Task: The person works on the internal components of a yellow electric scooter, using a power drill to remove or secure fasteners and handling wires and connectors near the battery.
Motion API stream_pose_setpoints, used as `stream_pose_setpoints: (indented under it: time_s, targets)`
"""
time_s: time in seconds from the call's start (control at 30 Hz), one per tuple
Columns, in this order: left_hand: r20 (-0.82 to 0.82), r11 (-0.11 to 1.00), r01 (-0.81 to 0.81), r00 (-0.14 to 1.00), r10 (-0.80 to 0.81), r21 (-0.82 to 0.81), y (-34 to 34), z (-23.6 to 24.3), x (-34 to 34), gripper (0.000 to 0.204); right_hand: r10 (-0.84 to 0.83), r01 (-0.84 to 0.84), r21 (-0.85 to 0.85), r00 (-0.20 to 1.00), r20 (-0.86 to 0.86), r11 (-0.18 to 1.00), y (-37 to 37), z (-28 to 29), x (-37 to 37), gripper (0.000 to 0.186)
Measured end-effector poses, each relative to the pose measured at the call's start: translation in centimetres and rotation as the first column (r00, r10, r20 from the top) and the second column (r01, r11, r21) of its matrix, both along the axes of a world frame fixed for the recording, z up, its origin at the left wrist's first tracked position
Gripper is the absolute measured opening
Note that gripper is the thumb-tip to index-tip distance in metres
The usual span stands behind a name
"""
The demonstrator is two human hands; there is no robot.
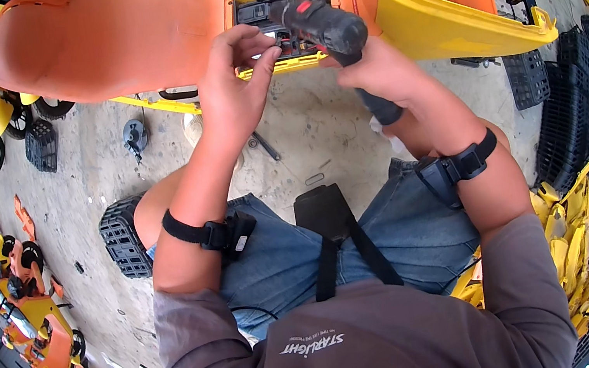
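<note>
My right hand (pixel 383 70) is wrapped round the grip of a black cordless drill (pixel 326 27), its front end pointing left over an open compartment (pixel 251 13) in a yellow and orange scooter. Just left of the drill, my left hand (pixel 233 80) reaches over the compartment's near edge. Its thumb and fingertips come together in a pinch, but what they hold, if anything, is too small to make out. Dark parts and some wiring show inside the compartment. A long orange panel (pixel 104 40) extends left from it, and a yellow body panel (pixel 454 18) lies to the right.
On the floor lie a dark tool (pixel 267 147) and a round grey metal part (pixel 135 137). Black plastic crates stand left (pixel 124 237) and right (pixel 528 80). Yellow panels (pixel 577 244) are piled at my right. Several orange scooters (pixel 46 338) line the left side.
</note>
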State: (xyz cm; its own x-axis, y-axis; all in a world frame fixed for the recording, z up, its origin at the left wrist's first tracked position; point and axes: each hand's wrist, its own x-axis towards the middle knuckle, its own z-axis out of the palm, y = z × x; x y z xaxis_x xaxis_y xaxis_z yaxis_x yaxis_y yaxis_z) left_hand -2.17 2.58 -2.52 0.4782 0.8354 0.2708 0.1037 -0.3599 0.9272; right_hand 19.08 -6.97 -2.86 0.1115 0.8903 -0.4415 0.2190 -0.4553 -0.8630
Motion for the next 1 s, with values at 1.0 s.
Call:
stream_pose_setpoints:
  time_s: [1.0]
  targets:
    - [-0.208,0.891,0.318,0.895,-0.395,-0.324,-4.1,-1.1,0.5,0.015,-0.212,0.090,-0.293,0.885,-0.415,0.952,-1.8,1.5,-0.7,0.042]
